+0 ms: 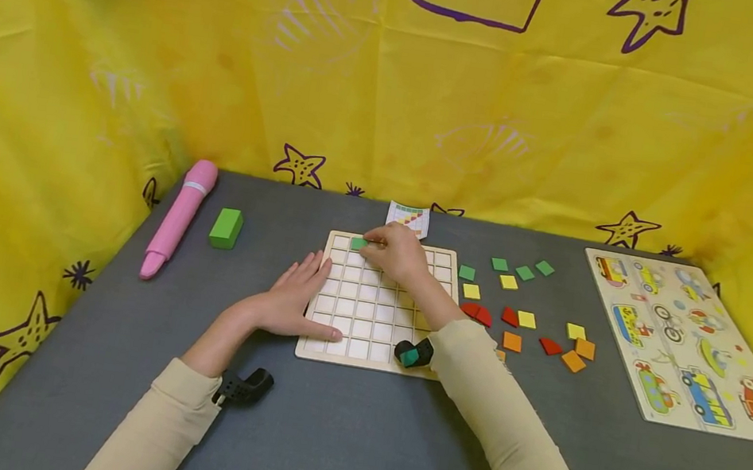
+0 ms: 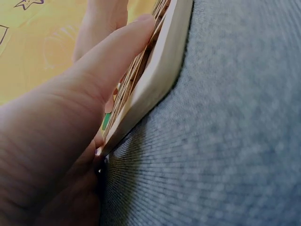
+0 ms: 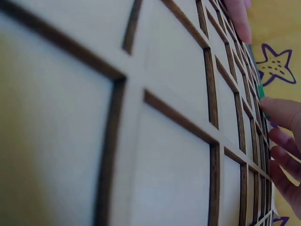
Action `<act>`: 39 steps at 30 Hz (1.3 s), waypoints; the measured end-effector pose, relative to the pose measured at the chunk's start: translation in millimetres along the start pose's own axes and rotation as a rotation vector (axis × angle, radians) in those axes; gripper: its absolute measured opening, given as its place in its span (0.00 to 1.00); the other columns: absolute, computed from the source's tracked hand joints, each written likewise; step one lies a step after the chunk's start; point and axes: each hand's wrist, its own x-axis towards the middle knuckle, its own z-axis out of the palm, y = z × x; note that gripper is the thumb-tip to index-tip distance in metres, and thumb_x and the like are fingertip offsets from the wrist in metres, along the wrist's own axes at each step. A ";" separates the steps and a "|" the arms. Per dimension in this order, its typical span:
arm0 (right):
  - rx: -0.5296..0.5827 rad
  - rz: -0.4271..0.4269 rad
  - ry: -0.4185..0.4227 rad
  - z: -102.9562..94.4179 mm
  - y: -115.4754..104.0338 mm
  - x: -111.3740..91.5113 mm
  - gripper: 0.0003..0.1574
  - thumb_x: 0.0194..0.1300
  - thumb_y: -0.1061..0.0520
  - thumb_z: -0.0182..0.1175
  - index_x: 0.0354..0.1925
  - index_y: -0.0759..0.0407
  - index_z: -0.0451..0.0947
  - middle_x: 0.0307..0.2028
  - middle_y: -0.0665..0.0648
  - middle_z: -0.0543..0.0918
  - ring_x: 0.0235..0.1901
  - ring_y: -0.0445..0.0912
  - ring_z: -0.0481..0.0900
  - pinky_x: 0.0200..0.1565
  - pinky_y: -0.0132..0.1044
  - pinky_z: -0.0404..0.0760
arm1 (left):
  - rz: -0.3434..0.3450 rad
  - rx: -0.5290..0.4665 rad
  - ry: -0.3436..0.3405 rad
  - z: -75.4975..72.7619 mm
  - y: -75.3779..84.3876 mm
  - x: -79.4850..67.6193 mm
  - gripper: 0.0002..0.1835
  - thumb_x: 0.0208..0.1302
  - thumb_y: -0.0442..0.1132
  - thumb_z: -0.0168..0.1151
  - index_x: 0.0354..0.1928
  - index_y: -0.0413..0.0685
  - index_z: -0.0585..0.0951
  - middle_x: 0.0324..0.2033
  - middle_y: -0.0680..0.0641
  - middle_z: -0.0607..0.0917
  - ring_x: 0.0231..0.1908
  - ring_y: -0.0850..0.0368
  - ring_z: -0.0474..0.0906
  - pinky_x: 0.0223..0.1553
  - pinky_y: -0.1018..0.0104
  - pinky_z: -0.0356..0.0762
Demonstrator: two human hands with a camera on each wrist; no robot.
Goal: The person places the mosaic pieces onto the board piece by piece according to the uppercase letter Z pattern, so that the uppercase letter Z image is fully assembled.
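Observation:
A wooden grid board with pale square cells lies flat on the dark table. My right hand is over its far row, finger and thumb pinching a green square tile at the second cell from the left. In the right wrist view, the green tile shows as a sliver by the fingertips. My left hand rests along the board's left edge with fingers straight. Its thumb lies over the near-left cells, as the left wrist view also shows. The right forearm covers part of the board's right side.
A small pattern card lies behind the board. Several loose green, yellow, red and orange tiles are scattered to the right. Farther right is a picture puzzle board. On the left are a green block and a pink microphone-shaped object.

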 end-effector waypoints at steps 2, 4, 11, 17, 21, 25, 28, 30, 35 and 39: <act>0.009 0.005 0.006 0.5 -0.5 -0.3 0.17 0.64 0.51 0.66 0.50 0.54 0.85 0.41 0.55 0.82 0.40 0.48 0.77 0.42 0.40 0.77 | -0.004 0.005 0.000 0.3 0.0 0.2 0.66 0.53 0.69 0.65 0.76 0.37 0.37 0.75 0.36 0.33 0.74 0.44 0.26 0.71 0.46 0.29; 0.018 0.007 0.014 1.0 -0.3 -0.6 0.17 0.64 0.51 0.66 0.51 0.53 0.85 0.42 0.56 0.82 0.40 0.48 0.77 0.42 0.41 0.77 | -0.005 0.007 -0.001 0.3 0.0 0.2 0.66 0.53 0.70 0.64 0.76 0.37 0.37 0.75 0.36 0.33 0.74 0.44 0.26 0.71 0.47 0.29; 0.073 0.017 0.041 4.1 2.2 -1.6 0.17 0.64 0.51 0.66 0.50 0.53 0.86 0.42 0.56 0.83 0.39 0.49 0.77 0.40 0.41 0.76 | 0.004 -0.006 0.003 0.8 -1.0 0.3 0.66 0.53 0.69 0.64 0.76 0.37 0.38 0.75 0.36 0.33 0.74 0.44 0.26 0.71 0.46 0.29; 0.095 0.056 0.063 5.6 0.4 -1.4 0.16 0.63 0.52 0.67 0.48 0.54 0.87 0.43 0.57 0.83 0.41 0.49 0.78 0.42 0.41 0.77 | 0.005 -0.027 0.010 0.4 -0.4 -0.5 0.65 0.54 0.69 0.64 0.76 0.38 0.39 0.75 0.37 0.34 0.74 0.45 0.26 0.71 0.47 0.29; 0.107 0.057 0.065 5.8 -0.9 -2.5 0.15 0.63 0.52 0.67 0.48 0.54 0.87 0.43 0.58 0.83 0.41 0.50 0.79 0.41 0.42 0.78 | 0.011 -0.037 0.020 0.5 -1.2 -1.0 0.63 0.56 0.67 0.64 0.76 0.38 0.40 0.75 0.37 0.34 0.74 0.45 0.27 0.71 0.46 0.29; 0.143 0.020 0.055 4.5 2.5 -4.5 0.16 0.64 0.54 0.66 0.49 0.56 0.86 0.42 0.58 0.82 0.37 0.50 0.77 0.38 0.41 0.76 | 0.018 -0.052 0.033 0.9 -3.0 -1.1 0.61 0.58 0.66 0.64 0.76 0.38 0.41 0.75 0.36 0.36 0.74 0.45 0.28 0.71 0.46 0.30; 0.224 0.024 0.031 -0.4 7.0 -8.7 0.17 0.66 0.54 0.64 0.52 0.57 0.84 0.44 0.58 0.83 0.39 0.50 0.77 0.40 0.41 0.75 | 0.015 -0.072 0.042 0.9 -2.9 -1.0 0.60 0.58 0.65 0.63 0.76 0.38 0.42 0.75 0.36 0.37 0.75 0.45 0.29 0.71 0.46 0.30; 0.300 0.062 0.011 -6.2 10.3 -12.8 0.19 0.68 0.54 0.62 0.55 0.57 0.83 0.47 0.57 0.84 0.43 0.49 0.78 0.44 0.42 0.76 | 0.009 -0.090 0.046 0.9 -2.7 -0.8 0.59 0.59 0.65 0.63 0.76 0.39 0.43 0.75 0.37 0.38 0.75 0.45 0.29 0.71 0.46 0.31; 0.465 0.198 0.013 -29.5 24.6 -22.8 0.18 0.70 0.49 0.60 0.54 0.54 0.83 0.51 0.54 0.83 0.51 0.48 0.79 0.52 0.44 0.76 | -0.007 -0.139 0.053 0.5 -3.6 -0.5 0.56 0.60 0.63 0.62 0.76 0.39 0.46 0.76 0.37 0.39 0.75 0.46 0.30 0.71 0.48 0.31; 0.538 0.240 0.044 -57.5 41.3 -33.3 0.19 0.69 0.47 0.61 0.51 0.56 0.84 0.50 0.56 0.83 0.51 0.52 0.78 0.52 0.49 0.76 | 0.000 -0.171 0.066 -0.9 -5.1 -2.4 0.53 0.62 0.60 0.63 0.76 0.39 0.48 0.76 0.37 0.40 0.75 0.46 0.30 0.71 0.48 0.31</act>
